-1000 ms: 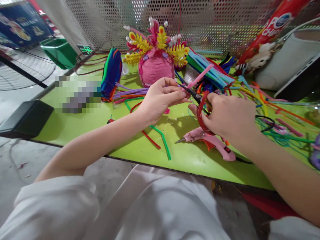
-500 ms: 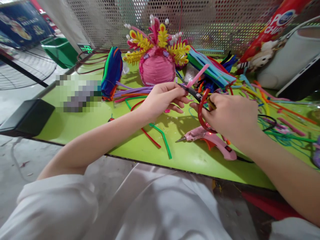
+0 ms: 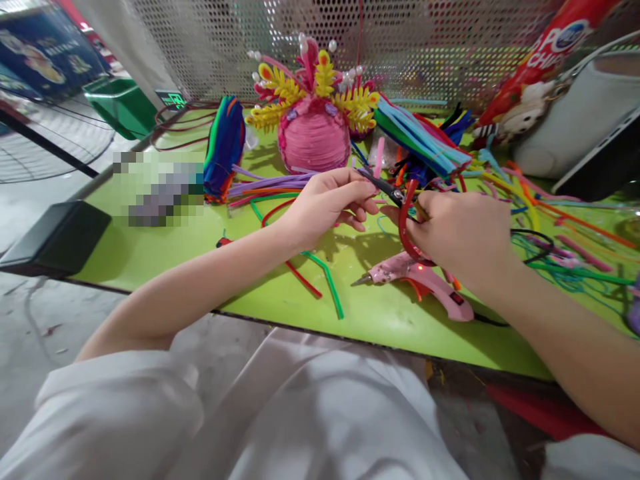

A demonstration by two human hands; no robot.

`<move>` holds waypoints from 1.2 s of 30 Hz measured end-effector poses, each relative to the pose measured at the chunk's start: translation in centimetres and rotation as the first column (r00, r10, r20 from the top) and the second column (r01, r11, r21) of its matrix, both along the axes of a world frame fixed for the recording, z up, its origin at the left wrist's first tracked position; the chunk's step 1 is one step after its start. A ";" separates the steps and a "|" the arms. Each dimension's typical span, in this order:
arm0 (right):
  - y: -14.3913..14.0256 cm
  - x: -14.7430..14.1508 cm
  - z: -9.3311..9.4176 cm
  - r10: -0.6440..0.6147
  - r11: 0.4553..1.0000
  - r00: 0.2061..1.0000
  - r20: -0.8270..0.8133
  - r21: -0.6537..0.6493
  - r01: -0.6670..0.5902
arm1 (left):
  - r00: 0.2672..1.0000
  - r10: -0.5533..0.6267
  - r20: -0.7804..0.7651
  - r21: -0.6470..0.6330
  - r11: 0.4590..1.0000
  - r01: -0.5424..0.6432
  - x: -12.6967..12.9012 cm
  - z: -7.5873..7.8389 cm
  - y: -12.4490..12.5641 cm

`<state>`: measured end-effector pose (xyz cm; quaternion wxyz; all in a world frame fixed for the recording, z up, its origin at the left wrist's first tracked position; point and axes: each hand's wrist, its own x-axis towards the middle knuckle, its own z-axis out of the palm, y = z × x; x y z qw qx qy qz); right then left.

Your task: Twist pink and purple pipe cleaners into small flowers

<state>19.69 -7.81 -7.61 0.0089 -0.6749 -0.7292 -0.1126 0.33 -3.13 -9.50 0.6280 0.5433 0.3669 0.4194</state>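
My right hand [image 3: 457, 227] grips a pair of scissors [image 3: 400, 195] with red handles and dark blades that point left. Beside the blade tips, my left hand [image 3: 337, 203] is closed in a pinch on a pink pipe cleaner [image 3: 380, 155]. The visible end of this stem stands up past the blades. Fingers and blades hide its lower part, and I cannot tell whether the blades touch it. Below the scissors lies a pink glue gun [image 3: 425, 283], its nozzle pointing left and a red light lit on it.
Behind my hands stands a pink craft ball [image 3: 315, 137] with yellow fronds and pearls. Bundles of pipe cleaners, one blue [image 3: 225, 150] and one light blue [image 3: 425, 137], flank it. A bent green stem [image 3: 325, 270] lies in front. A black box [image 3: 57, 237] sits at the left edge.
The pink pipe cleaner has swung from slanting up and right to nearly upright, with less of it showing. Both hands have stayed almost in place.
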 end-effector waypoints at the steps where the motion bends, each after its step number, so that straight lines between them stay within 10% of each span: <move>1: 0.0 0.0 0.0 0.011 1.000 1.000 -0.001 0.001 -0.011 | 1.000 0.002 -0.006 0.012 1.000 -0.002 0.0 0.0 0.0; 21: 0.8 0.4 -0.2 -0.013 0.997 0.998 -0.055 0.081 0.017 | 0.998 -0.054 -0.033 0.059 0.997 0.056 0.5 -0.2 -0.7; 27: 2.1 5.2 1.8 -0.311 0.949 0.950 0.017 -0.047 0.312 | 0.993 -0.106 -0.056 0.224 0.968 0.116 -0.4 -0.8 0.3; 31: 1.9 6.7 1.7 -0.211 0.978 0.969 -0.130 -0.029 0.209 | 0.977 -0.149 -0.153 0.387 0.901 0.198 -0.8 -1.2 0.6; 33: 1.3 5.7 1.2 0.044 0.998 0.862 -0.505 0.055 -0.018 | 0.967 -0.130 -0.219 0.477 0.850 0.222 -0.9 -1.4 0.5; 36: 0.3 3.2 0.3 0.189 0.946 0.423 -0.886 0.048 -0.321 | 0.948 -0.091 -0.306 0.588 0.765 0.264 -0.9 -1.4 0.2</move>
